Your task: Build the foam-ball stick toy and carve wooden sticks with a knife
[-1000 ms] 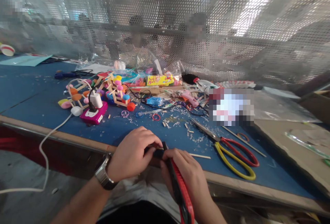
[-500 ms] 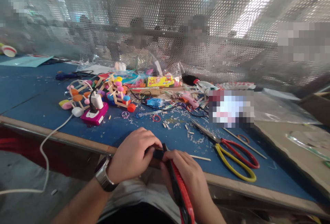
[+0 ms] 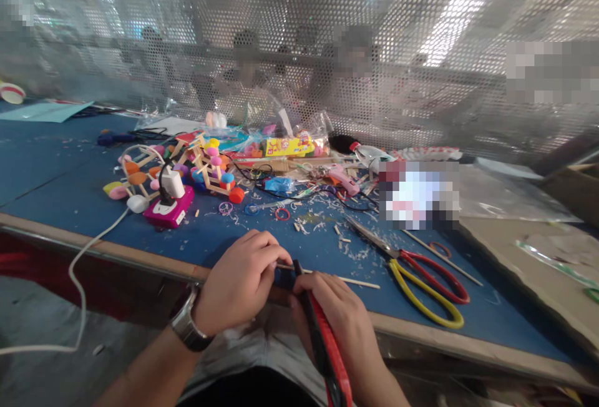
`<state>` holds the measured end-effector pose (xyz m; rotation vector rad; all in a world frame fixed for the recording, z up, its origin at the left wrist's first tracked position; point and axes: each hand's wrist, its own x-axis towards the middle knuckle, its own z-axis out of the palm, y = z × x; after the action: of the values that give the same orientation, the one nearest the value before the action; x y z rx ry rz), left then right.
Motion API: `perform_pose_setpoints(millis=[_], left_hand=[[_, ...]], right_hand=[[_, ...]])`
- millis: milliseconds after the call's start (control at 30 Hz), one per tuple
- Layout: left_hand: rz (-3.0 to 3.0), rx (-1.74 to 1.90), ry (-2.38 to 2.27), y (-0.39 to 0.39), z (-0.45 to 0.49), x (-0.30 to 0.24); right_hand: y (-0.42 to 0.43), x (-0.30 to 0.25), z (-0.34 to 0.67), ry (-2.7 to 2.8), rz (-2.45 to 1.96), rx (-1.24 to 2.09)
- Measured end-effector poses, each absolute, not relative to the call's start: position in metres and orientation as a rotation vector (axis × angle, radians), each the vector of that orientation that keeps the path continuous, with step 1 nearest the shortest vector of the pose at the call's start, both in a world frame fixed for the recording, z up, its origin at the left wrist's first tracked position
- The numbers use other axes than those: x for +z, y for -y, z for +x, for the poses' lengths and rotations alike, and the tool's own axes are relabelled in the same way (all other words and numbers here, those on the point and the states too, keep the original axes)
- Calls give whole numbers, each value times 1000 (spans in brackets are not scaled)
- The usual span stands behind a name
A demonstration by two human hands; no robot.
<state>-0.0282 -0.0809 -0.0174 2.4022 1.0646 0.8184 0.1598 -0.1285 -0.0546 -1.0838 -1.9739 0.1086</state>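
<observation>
My right hand [image 3: 344, 316] is wrapped round a red and black utility knife [image 3: 327, 344], its dark front end pointing away from me; no blade can be made out. A thin wooden stick [image 3: 355, 282] lies across the table's front, passing behind the knife's tip. The fingers of my left hand [image 3: 246, 279] are curled and closed at the stick's left end, just left of the knife. Both hands are over the near table edge. To the right lie large scissors [image 3: 397, 257] with one red and one yellow handle.
A magenta power strip [image 3: 171, 207] with a white plug and cable stands at left, beside wooden-stick models [image 3: 206, 166] with coloured balls. Shavings, rubber bands and a pink glue gun [image 3: 344, 181] are scattered behind my hands. Cardboard [image 3: 505, 257] lies at right. A perforated screen stands behind.
My left fingers have moved slightly up and the gap under them has widened. More of the stick shows between them and the knife. My right hand has barely moved.
</observation>
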Motion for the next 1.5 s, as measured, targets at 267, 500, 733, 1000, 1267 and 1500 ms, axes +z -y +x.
perform_pose_setpoints(millis=[267,500,733,1000,1267,1500], left_hand=[[2460,806,-1100,82,-25,-21],[2461,775,-1113,83,-23,-20],[2553,772,-1182,85,-20,-20],[2733,730,-1225,88,-17,-24],[2736,743,-1242,88,-16,-24],[2691,741,-1233,88,-15,-24]], right_hand=[[129,-58,159,1964,-1085,89],[128,-52,158,2009,-1068,42],[130,-53,156,2044,-1077,-40],[133,-53,157,2069,-1071,-81],[133,-54,157,2068,-1097,-81],[133,-52,157,2048,-1102,-4]])
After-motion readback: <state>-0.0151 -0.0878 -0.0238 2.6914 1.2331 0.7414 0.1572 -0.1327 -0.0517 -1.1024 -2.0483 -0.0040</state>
